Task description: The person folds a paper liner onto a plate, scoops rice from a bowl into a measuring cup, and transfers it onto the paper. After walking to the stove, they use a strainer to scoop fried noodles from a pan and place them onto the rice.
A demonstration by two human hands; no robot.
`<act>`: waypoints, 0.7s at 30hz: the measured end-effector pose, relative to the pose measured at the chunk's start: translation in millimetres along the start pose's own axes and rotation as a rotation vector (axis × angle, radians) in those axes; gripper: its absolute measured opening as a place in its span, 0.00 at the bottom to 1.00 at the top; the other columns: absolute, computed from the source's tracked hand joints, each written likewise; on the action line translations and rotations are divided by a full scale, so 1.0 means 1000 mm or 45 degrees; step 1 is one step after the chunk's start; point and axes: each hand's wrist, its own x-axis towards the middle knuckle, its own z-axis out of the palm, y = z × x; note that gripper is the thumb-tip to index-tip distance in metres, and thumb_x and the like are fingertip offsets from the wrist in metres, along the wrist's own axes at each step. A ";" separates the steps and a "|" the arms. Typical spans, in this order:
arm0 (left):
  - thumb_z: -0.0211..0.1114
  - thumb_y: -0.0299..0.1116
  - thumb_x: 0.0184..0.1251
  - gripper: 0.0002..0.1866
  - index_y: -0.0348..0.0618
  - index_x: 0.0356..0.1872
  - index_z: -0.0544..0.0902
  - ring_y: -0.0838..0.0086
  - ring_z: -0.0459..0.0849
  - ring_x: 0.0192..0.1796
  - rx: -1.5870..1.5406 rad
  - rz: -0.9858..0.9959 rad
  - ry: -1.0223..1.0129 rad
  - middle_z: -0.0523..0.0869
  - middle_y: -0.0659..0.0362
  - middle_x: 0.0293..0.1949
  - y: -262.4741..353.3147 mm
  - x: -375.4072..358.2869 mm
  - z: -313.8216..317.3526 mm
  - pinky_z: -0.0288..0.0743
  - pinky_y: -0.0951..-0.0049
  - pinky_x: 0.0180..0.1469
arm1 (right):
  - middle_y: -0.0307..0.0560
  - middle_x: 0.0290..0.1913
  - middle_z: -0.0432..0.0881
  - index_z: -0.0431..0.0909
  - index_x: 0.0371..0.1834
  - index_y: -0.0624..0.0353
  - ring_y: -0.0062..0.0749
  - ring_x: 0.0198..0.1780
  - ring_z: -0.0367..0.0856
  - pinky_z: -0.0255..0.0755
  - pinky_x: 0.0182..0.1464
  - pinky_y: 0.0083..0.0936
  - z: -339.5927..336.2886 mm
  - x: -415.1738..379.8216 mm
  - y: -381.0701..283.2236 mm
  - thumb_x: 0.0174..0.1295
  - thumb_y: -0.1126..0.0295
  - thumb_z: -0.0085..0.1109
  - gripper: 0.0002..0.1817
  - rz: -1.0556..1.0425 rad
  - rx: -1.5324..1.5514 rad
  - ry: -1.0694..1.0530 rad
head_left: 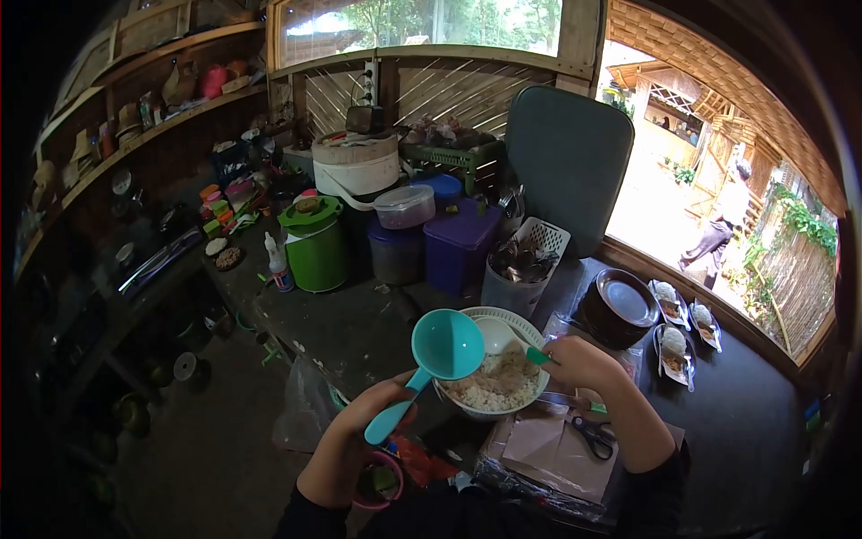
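My left hand [381, 403] is closed round the handle of a teal ladle [449, 345], whose round bowl faces up at the left rim of a white basket [537, 329]. Cooked rice [496, 386] fills the basket's lower part. In my right hand [582, 363], a white serving spoon [490, 336] with a green grip reaches over the rice, close beside the ladle. Below my right wrist, black-handled scissors [593, 438] lie on brown wrapping paper [548, 449], near a knife [575, 402] with a green handle end.
Dark plates [626, 301] are stacked at the right, beside several small trays of rice and food [673, 352]. Behind stand a cutlery holder [521, 269], a purple tub [460, 242] and a green bucket [314, 247]. A person [723, 220] walks outside the opening.
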 end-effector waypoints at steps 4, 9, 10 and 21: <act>0.42 0.35 0.61 0.24 0.39 0.59 0.60 0.78 0.65 0.09 -0.062 0.016 0.019 0.69 0.60 0.12 -0.001 -0.001 0.002 0.59 0.81 0.13 | 0.64 0.37 0.75 0.74 0.38 0.68 0.52 0.38 0.76 0.71 0.41 0.37 -0.001 -0.008 -0.002 0.50 0.73 0.50 0.13 -0.339 -0.199 0.463; 0.41 0.35 0.61 0.21 0.40 0.55 0.62 0.79 0.65 0.10 -0.123 0.004 0.029 0.69 0.61 0.12 -0.006 0.002 0.002 0.59 0.81 0.12 | 0.64 0.36 0.75 0.69 0.41 0.70 0.54 0.38 0.76 0.71 0.40 0.40 0.012 0.001 -0.001 0.49 0.76 0.47 0.15 -0.343 -0.139 0.627; 0.41 0.35 0.61 0.19 0.39 0.52 0.63 0.79 0.65 0.10 -0.152 0.005 0.033 0.69 0.61 0.13 -0.007 0.002 0.004 0.61 0.81 0.12 | 0.63 0.35 0.75 0.68 0.44 0.69 0.54 0.37 0.76 0.71 0.39 0.41 0.014 0.004 -0.004 0.50 0.76 0.46 0.16 -0.194 -0.122 0.545; 0.40 0.34 0.61 0.18 0.39 0.51 0.64 0.79 0.67 0.11 -0.091 0.054 0.088 0.70 0.61 0.13 -0.010 0.014 0.016 0.61 0.81 0.12 | 0.60 0.33 0.78 0.65 0.54 0.64 0.50 0.34 0.79 0.73 0.38 0.39 0.006 0.020 -0.023 0.50 0.76 0.47 0.24 -0.396 -0.488 0.390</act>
